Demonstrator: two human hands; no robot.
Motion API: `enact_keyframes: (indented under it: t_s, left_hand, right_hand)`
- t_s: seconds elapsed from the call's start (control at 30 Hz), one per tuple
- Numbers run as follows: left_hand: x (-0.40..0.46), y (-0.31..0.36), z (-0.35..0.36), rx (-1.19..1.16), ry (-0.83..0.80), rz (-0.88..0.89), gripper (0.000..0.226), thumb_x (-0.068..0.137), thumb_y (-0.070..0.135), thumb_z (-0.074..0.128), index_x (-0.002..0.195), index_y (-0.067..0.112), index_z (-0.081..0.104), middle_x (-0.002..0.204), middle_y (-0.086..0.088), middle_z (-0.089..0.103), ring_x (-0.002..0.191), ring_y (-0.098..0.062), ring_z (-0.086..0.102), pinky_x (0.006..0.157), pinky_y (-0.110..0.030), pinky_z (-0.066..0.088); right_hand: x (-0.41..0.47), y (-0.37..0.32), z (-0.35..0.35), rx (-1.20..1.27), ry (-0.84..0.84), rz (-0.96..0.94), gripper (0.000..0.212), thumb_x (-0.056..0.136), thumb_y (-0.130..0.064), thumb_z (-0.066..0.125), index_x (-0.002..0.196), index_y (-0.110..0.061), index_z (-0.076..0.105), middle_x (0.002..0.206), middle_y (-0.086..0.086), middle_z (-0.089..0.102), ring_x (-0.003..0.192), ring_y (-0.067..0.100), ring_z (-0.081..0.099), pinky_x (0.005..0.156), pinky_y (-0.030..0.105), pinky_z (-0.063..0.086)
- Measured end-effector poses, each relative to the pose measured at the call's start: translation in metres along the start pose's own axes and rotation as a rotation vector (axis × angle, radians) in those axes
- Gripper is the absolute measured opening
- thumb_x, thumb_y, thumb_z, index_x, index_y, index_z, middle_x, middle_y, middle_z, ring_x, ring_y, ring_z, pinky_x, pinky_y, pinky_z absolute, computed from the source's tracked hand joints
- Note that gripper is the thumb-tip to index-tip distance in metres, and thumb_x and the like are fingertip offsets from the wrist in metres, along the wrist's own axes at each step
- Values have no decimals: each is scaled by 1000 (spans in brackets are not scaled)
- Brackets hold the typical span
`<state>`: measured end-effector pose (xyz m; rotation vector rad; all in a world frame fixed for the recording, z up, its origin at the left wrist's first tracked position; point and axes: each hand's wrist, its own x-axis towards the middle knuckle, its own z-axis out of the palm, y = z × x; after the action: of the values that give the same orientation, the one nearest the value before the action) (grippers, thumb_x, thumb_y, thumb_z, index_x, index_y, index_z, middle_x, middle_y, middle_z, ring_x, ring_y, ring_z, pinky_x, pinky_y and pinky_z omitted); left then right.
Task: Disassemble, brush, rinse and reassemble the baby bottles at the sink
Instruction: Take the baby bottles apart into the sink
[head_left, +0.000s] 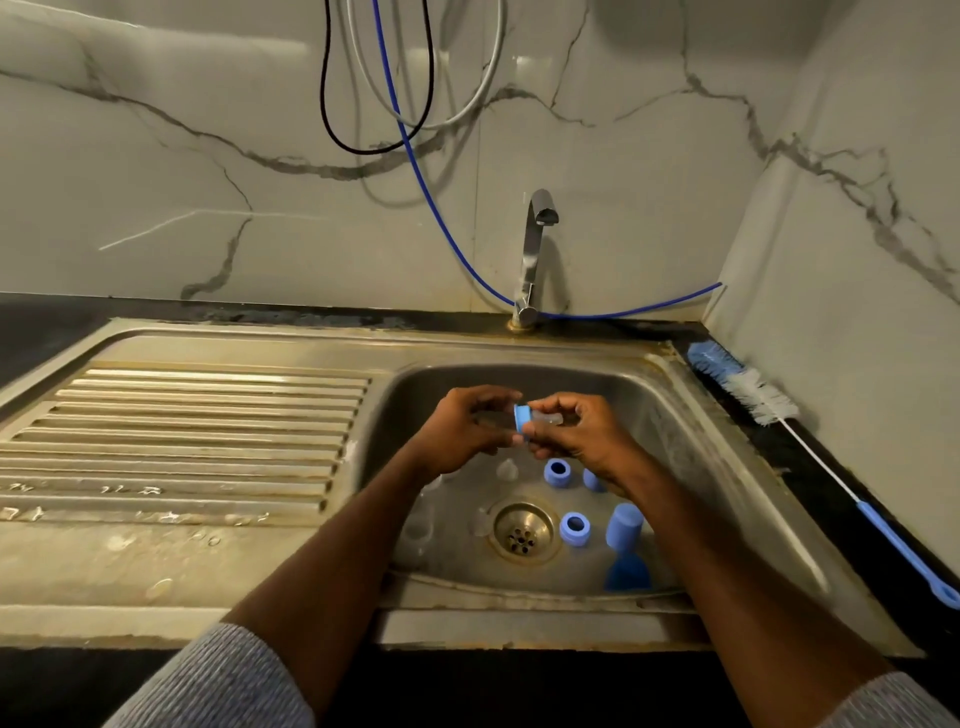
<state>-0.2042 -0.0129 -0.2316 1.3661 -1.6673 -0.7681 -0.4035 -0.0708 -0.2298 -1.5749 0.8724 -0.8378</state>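
Over the sink (691, 415), both hands (left hand (462, 431), right hand (582, 436)) grip a bottle (522, 418).

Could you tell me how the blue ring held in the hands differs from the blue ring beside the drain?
The held ring is up above the basin, turned on edge, and gripped between the left hand and right hand. The ring by the drain rests loose on the sink floor, opening upward. Both are blue and look alike in shape.

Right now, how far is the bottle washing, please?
Done: some bottles are apart; loose blue rings and caps lie in the sink basin. In hand: the left hand holds a clear bottle while the right hand grips its blue collar. Left: brushing, since the brush lies on the counter; the tap looks dry.
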Motion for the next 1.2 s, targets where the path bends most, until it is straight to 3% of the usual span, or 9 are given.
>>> enact_keyframes:
  t_s: [0.13, 0.23, 0.33, 0.47, 0.67, 0.87, 1.07, 1.2]
  left_hand:
    - [1, -2, -1, -237, -3, -46, 43, 89, 10, 74, 131, 15, 63, 117, -1, 70, 106, -16, 70, 83, -35, 62]
    - [3, -6, -4, -346, -13, -93, 40, 92, 8, 70, 131, 15, 62, 120, -3, 70, 110, -19, 69, 86, -38, 61]
    - [4, -8, -4, -384, -34, -125, 39, 91, 6, 69, 130, 11, 63, 117, -6, 71, 106, -21, 71, 86, -36, 61]
    - [3, -4, -3, -435, -54, -124, 38, 92, 3, 66, 129, 4, 63, 111, -9, 74, 100, -21, 73, 81, -27, 60]
    - [2, -1, -1, -462, -70, -116, 37, 92, 3, 67, 129, 0, 62, 109, -12, 75, 100, -24, 74, 81, -27, 60]
    - [-1, -4, -5, -456, -87, -162, 35, 93, 6, 65, 127, 2, 63, 107, -14, 74, 95, -24, 75, 78, -27, 60]
    - [-2, -8, -12, -437, -80, -189, 37, 93, 7, 66, 129, 3, 62, 110, -11, 73, 98, -22, 74, 78, -26, 60]
    - [-3, -7, -12, -413, -79, -175, 36, 92, 6, 67, 128, 6, 63, 109, -9, 73, 98, -20, 74, 78, -26, 59]
  right_hand:
    - [2, -3, 0, 62, -23, 23, 28, 92, -15, 70, 119, -9, 70, 99, 15, 76, 88, 31, 75, 75, 33, 61]
    - [3, -5, 0, 36, -17, -8, 31, 91, -5, 70, 122, -6, 69, 102, 16, 75, 89, 28, 75, 75, 30, 60]
    - [2, -8, 1, -50, 46, -63, 27, 86, 2, 73, 113, -1, 71, 97, 19, 74, 82, 24, 75, 70, 24, 59]
    - [2, -9, 3, -107, 98, -110, 17, 83, 6, 74, 99, 2, 71, 81, 23, 72, 66, 23, 71, 65, 27, 59]
    - [9, -6, 20, -160, 285, -162, 9, 79, 9, 73, 85, 3, 70, 67, 15, 69, 53, 21, 66, 54, 30, 57]
    - [4, -6, 20, -145, 159, -108, 14, 80, 13, 72, 77, 0, 69, 67, 8, 68, 57, 20, 69, 56, 26, 56]
    - [1, -10, 21, 35, 76, 84, 9, 85, 11, 67, 84, 2, 71, 86, 23, 71, 78, 33, 74, 74, 34, 62]
    - [-1, -11, 21, 106, 70, 147, 7, 86, 8, 69, 93, 8, 71, 95, 24, 72, 85, 32, 74, 72, 30, 61]
